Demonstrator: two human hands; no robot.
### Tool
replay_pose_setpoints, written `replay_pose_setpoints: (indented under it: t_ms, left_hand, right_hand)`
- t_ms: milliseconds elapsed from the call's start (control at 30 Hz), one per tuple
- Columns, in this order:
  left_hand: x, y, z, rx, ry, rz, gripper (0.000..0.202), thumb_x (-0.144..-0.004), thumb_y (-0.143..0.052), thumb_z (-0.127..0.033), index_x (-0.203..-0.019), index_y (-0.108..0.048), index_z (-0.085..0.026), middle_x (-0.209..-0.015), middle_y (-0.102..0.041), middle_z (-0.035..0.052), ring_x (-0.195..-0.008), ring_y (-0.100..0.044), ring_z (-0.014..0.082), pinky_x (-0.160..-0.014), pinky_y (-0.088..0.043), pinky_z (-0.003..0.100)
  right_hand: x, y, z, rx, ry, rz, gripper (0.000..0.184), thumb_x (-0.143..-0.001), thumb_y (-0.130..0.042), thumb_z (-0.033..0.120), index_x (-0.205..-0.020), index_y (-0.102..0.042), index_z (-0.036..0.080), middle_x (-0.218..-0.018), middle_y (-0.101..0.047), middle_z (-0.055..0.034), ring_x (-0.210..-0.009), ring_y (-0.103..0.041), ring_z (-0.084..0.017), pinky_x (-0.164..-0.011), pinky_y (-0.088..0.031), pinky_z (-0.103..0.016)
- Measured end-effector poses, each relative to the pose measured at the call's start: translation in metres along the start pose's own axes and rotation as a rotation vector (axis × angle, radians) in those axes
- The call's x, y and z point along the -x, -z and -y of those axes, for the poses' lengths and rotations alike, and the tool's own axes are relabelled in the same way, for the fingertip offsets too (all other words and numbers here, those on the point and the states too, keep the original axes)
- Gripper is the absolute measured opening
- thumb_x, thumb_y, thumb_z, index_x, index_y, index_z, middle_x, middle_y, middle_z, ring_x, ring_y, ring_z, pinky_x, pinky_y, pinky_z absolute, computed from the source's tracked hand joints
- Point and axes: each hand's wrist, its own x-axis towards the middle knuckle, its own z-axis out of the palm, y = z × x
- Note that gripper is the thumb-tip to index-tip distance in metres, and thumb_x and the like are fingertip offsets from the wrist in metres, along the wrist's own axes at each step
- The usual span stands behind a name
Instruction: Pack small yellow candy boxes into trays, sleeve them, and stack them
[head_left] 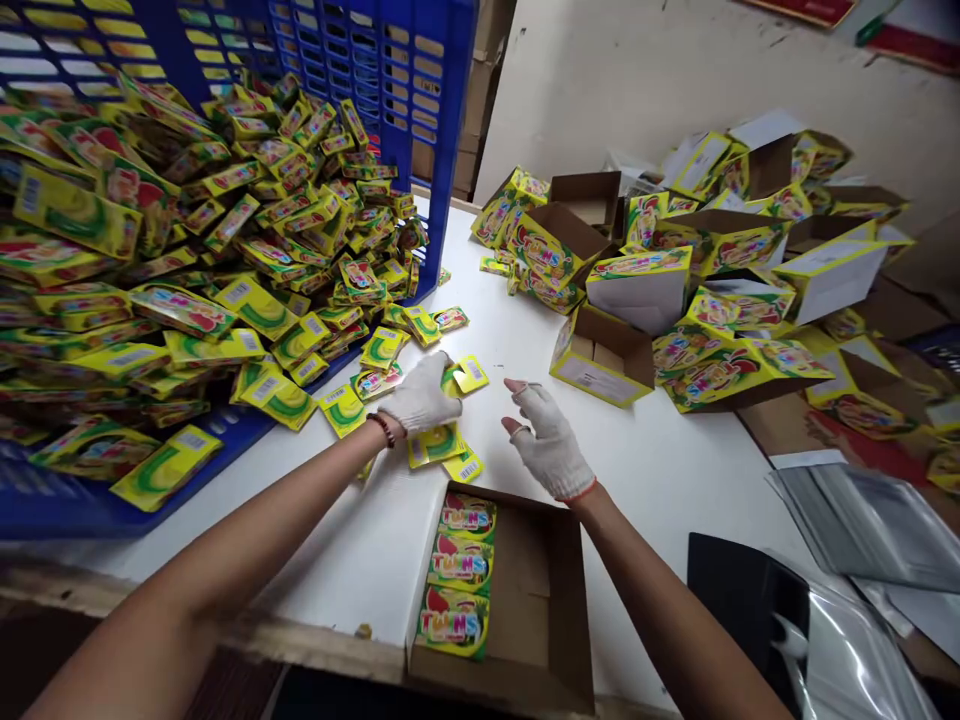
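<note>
On the white table [645,480], beside the blue crate [444,180], I see loose yellow packets [435,445] lying under and around my left grip [424,395]; its gloved fingers reach over them, and I cannot tell whether they have hold of one. My right grip [546,440] hangs apart from them, half-curled, thumb and fingers parted, holding nothing. Nearer the camera, an open carton [521,590] has three packets [461,562] along its left side.
</note>
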Motion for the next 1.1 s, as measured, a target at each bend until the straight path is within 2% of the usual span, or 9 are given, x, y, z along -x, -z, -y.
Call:
replay_pose_setpoints:
  t_ms: [133, 300, 433, 567, 733, 867, 967, 1033, 1100]
  left_hand:
    - [0.074, 0.012, -0.024, 0.135, -0.298, 0.042, 0.042, -0.073, -0.063, -0.026, -0.113, -0.056, -0.018, -0.105, -0.066, 0.008, -0.094, -0.064, 0.0234, -0.084, -0.054, 0.037]
    - [0.133, -0.003, -0.033, 0.19, -0.405, -0.056, 0.046, -0.076, -0.062, -0.024, -0.12, -0.053, -0.016, -0.116, -0.064, 0.0121, -0.111, -0.061, 0.0264, -0.097, -0.052, 0.044]
    - [0.153, -0.017, -0.035, 0.294, -0.435, -0.12, 0.052, -0.073, -0.065, -0.022, -0.124, -0.052, -0.018, -0.118, -0.065, 0.0111, -0.111, -0.062, 0.0261, -0.098, -0.053, 0.045]
    - [0.162, -0.01, -0.042, 0.355, -0.522, -0.147, 0.056, -0.073, -0.067, -0.023, -0.126, -0.053, -0.018, -0.117, -0.066, 0.0107, -0.109, -0.064, 0.0248, -0.098, -0.054, 0.044]
    - [0.171, -0.004, -0.052, 0.289, -0.603, -0.218, 0.055, -0.078, -0.063, -0.022, -0.131, -0.052, -0.018, -0.12, -0.065, 0.0123, -0.113, -0.062, 0.025, -0.099, -0.054, 0.044]
    - [0.176, -0.016, -0.057, 0.289, -0.523, -0.285, 0.053, -0.077, -0.062, -0.022, -0.129, -0.054, -0.017, -0.121, -0.065, 0.0133, -0.115, -0.061, 0.0267, -0.101, -0.052, 0.046]
    - [0.17, -0.015, -0.062, 0.45, -0.32, -0.065, 0.047, -0.077, -0.064, -0.028, -0.121, -0.059, -0.015, -0.111, -0.069, 0.0115, -0.103, -0.066, 0.0253, -0.092, -0.056, 0.043]
    - [0.163, -0.01, -0.068, 0.579, -0.21, 0.148, 0.042, -0.078, -0.064, -0.036, -0.113, -0.061, -0.013, -0.103, -0.07, 0.0098, -0.093, -0.067, 0.0231, -0.085, -0.057, 0.04]
    - [0.156, -0.006, -0.074, 0.679, -0.188, 0.279, 0.037, -0.08, -0.062, -0.041, -0.104, -0.063, -0.013, -0.099, -0.069, 0.0085, -0.091, -0.065, 0.022, -0.084, -0.056, 0.039]
  right_hand:
    - [0.033, 0.01, 0.019, 0.084, 0.398, 0.06, 0.047, -0.089, -0.056, 0.012, -0.134, -0.057, 0.025, -0.149, -0.048, -0.0148, -0.137, -0.049, -0.024, -0.108, -0.048, -0.044]
    - [0.084, 0.016, 0.03, 0.082, 0.561, 0.054, 0.053, -0.091, -0.055, 0.007, -0.139, -0.054, 0.029, -0.143, -0.056, -0.013, -0.127, -0.059, -0.021, -0.098, -0.056, -0.037]
    - [0.114, 0.023, 0.042, 0.08, 0.513, -0.028, 0.063, -0.089, -0.051, 0.001, -0.144, -0.05, 0.031, -0.142, -0.058, -0.011, -0.127, -0.06, -0.022, -0.094, -0.06, -0.037]
    - [0.13, 0.032, 0.053, 0.132, 0.553, -0.08, 0.068, -0.088, -0.055, 0.001, -0.146, -0.047, 0.035, -0.141, -0.06, -0.0073, -0.125, -0.061, -0.023, -0.098, -0.059, -0.04]
    - [0.137, 0.032, 0.062, 0.266, 0.371, -0.072, 0.064, -0.094, -0.056, 0.013, -0.152, -0.038, 0.032, -0.132, -0.066, -0.0077, -0.118, -0.066, -0.023, -0.095, -0.061, -0.039]
    - [0.136, 0.028, 0.06, 0.372, 0.56, -0.126, 0.073, -0.092, -0.055, 0.006, -0.156, -0.03, 0.03, -0.136, -0.062, -0.0117, -0.123, -0.062, -0.024, -0.097, -0.06, -0.041]
    - [0.136, 0.028, 0.059, 0.431, 0.574, -0.045, 0.071, -0.092, -0.052, 0.007, -0.156, -0.029, 0.027, -0.145, -0.053, -0.0155, -0.134, -0.052, -0.028, -0.099, -0.057, -0.046]
    - [0.134, 0.029, 0.063, 0.511, 0.48, -0.016, 0.059, -0.092, -0.055, 0.016, -0.149, -0.042, 0.027, -0.146, -0.051, -0.0149, -0.141, -0.042, -0.034, -0.106, -0.048, -0.057]
    - [0.127, 0.033, 0.073, 0.602, 0.352, 0.013, 0.043, -0.092, -0.056, 0.022, -0.134, -0.058, 0.029, -0.136, -0.059, -0.0125, -0.137, -0.043, -0.038, -0.109, -0.039, -0.064]
